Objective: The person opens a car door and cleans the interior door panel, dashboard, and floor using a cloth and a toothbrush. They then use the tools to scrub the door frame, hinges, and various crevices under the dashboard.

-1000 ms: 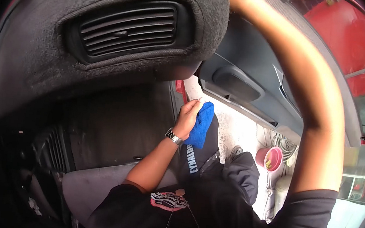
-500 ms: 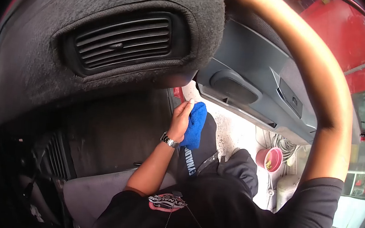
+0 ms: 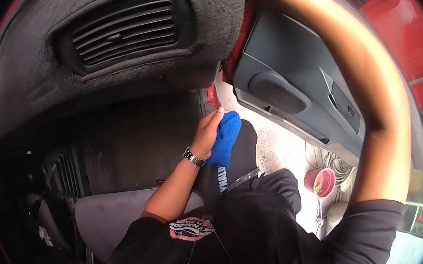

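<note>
My left hand (image 3: 205,135), with a metal watch (image 3: 194,157) on its wrist, is closed around a blue cloth (image 3: 228,136). The cloth hangs beside my dark trouser leg, near the door sill, and its upper end shows by my thumb. My right arm (image 3: 380,98) arches up past the open car door (image 3: 279,72). Its hand lies beyond the top edge of the view, so what it touches is hidden.
A fuzzy grey dashboard (image 3: 28,56) with an air vent (image 3: 124,32) fills the upper left. Below it are a dark footwell (image 3: 123,138) and a grey seat (image 3: 104,218). Outside, a pink pot (image 3: 319,182) stands near coiled cables (image 3: 340,169) on the pale floor.
The dashboard has shifted left and up in the view, showing more of the door frame. My left hand, still holding the cloth, appears slightly further left and higher.
</note>
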